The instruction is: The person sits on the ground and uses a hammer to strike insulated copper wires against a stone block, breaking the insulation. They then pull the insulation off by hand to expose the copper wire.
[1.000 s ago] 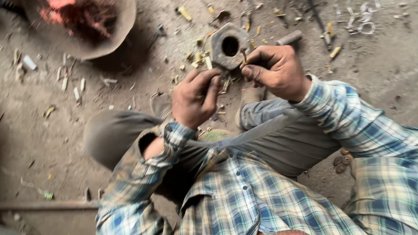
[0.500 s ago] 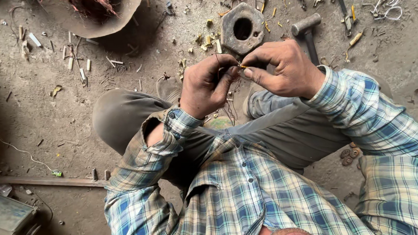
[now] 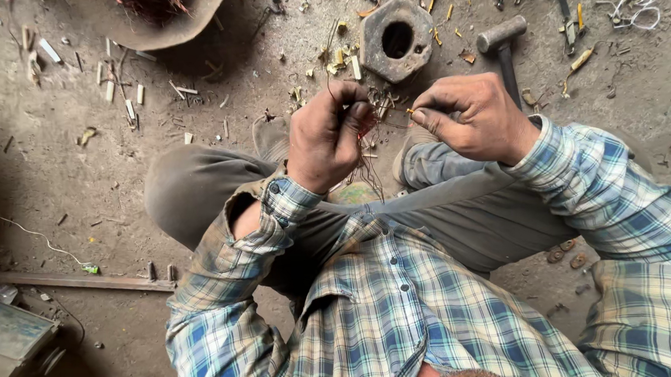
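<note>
— Two hands, frame centre: left hand (image 3: pixel 331 138) fisted around thin wire strands (image 3: pixel 367 167); right hand (image 3: pixel 471 118) pinches their end.
— Surface?
— Dusty dirt floor (image 3: pixel 63 182); hexagonal metal block (image 3: pixel 396 39), hammer (image 3: pixel 502 42) upper right.

1. The left hand (image 3: pixel 331 137) and right hand (image 3: pixel 475 118) now sit further apart than a second ago, when they were pressed close together.
2. A bundle of thin wires (image 3: pixel 365 159) now hangs visibly from the left hand.
3. The view has shifted: the large hexagonal nut (image 3: pixel 396 39) lies higher in frame, and the hammer (image 3: pixel 502 42) now shows fully beside it.
</note>
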